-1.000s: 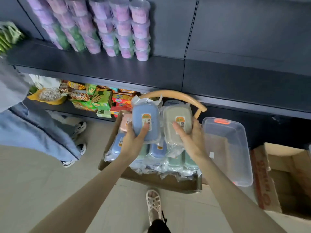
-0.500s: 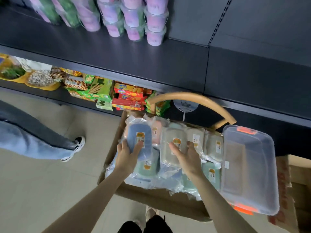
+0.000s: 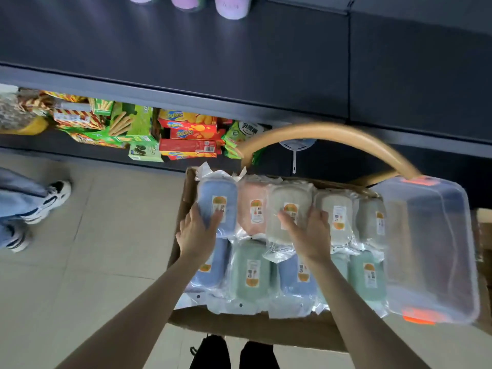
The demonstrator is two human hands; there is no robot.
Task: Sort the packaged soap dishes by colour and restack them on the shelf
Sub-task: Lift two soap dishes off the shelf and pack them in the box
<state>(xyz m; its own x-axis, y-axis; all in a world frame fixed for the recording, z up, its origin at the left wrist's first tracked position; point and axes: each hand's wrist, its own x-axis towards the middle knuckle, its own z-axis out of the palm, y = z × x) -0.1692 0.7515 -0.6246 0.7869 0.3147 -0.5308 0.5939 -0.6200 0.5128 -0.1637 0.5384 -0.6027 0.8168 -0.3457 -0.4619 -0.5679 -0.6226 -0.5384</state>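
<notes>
A cardboard box (image 3: 183, 190) below me holds several bagged soap dishes in blue, pink, beige and green. My left hand (image 3: 195, 233) grips a blue soap dish (image 3: 218, 201) at the box's far left, thumb on its label. My right hand (image 3: 308, 235) holds a beige soap dish (image 3: 288, 198) near the middle, fingers wrapped round its right edge. A pink dish (image 3: 253, 206) lies between the two. Green dishes (image 3: 250, 270) and blue ones fill the near row. The dark shelf (image 3: 239, 62) runs across the top of the view.
A clear plastic tub (image 3: 431, 249) with orange clips sits right of the box, under a curved wooden handle (image 3: 332, 131). Snack boxes (image 3: 186, 134) fill the lower shelf. Another person's legs and trainers (image 3: 48, 201) stand at the left. Purple tubs (image 3: 231, 6) sit on the shelf.
Both hands have come down with the blue and beige dishes, from held up in front of the shelf to lying among the others in the box. My view has tilted down.
</notes>
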